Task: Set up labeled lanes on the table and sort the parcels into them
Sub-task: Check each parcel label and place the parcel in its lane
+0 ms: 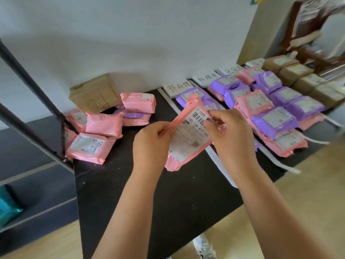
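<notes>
I hold a pink parcel [188,135] with a white shipping label above the black table [168,193]. My left hand [151,143] pinches its left edge, and my right hand [229,131] grips its right edge. Several unsorted pink parcels [104,126] and a brown box [93,94] lie at the table's left. White handwritten lane labels [177,86] stand along the back wall. To the right, white tape strips [220,161] separate lanes filled with purple parcels [274,118], pink parcels and brown boxes [298,73].
A black metal frame [37,113] crosses the left side in front of a dark bench. A teal bag [7,204] lies at the far left. A wooden chair [313,34] stands at the back right. A white shoe [204,247] shows on the wooden floor below.
</notes>
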Available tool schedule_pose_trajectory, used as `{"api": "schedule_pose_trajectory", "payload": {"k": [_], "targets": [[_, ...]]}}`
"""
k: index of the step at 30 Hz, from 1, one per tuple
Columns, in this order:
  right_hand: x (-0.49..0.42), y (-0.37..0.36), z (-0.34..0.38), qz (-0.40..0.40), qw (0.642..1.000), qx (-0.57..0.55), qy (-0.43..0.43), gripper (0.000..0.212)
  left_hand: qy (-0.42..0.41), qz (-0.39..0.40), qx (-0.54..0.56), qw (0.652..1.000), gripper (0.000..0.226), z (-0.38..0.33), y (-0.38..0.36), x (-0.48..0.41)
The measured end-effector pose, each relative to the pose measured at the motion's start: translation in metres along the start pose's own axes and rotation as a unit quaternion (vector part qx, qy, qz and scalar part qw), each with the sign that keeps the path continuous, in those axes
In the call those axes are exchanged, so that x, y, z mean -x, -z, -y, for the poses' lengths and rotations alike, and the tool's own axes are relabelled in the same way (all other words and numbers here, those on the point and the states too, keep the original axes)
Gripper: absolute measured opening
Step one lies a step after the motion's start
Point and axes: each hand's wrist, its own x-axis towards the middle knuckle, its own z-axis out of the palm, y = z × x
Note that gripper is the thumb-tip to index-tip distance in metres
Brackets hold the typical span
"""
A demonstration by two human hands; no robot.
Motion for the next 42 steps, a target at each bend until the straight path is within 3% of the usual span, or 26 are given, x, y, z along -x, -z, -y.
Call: {"api": "schedule_pose_trajectory", "payload": {"k": [6, 13, 19, 22, 26, 32, 35, 42], "targets": [[0.010, 0.034, -0.041, -0.040, 0.997, -0.029, -0.067, 0.004, -0.017, 0.039, -0.020, 0.999, 0.020, -0.028, -0.041, 0.019], [0.003, 0.096, -0.102, -0.031, 0.991, -0.097, -0.083, 0.010, -0.068, 0.003, -0.035, 0.997, 0.019, -0.081, -0.102, 0.046], [-0.006, 0.171, -0.183, -0.073, 0.974, -0.149, -0.151, 0.007, -0.150, -0.141, -0.059, 0.977, 0.029, -0.122, -0.187, 0.076], [-0.007, 0.205, -0.229, -0.097, 0.962, -0.171, -0.191, 0.006, -0.103, -0.151, -0.035, 0.983, 0.037, -0.137, -0.226, 0.089], [-0.003, 0.235, -0.284, -0.139, 0.943, -0.188, -0.237, 0.013, -0.016, -0.092, 0.004, 0.996, 0.050, -0.148, -0.276, 0.106], [-0.011, 0.244, -0.332, -0.149, 0.926, -0.213, -0.274, 0.016, 0.048, 0.037, 0.021, 0.998, 0.021, -0.164, -0.322, 0.112], [-0.025, 0.237, -0.350, -0.133, 0.924, -0.203, -0.297, 0.008, 0.065, 0.039, 0.019, 0.997, 0.015, -0.168, -0.336, 0.096], [-0.092, 0.219, -0.372, -0.071, 0.935, -0.171, -0.301, 0.009, 0.097, 0.032, 0.041, 0.994, 0.029, -0.173, -0.372, 0.024]]}}
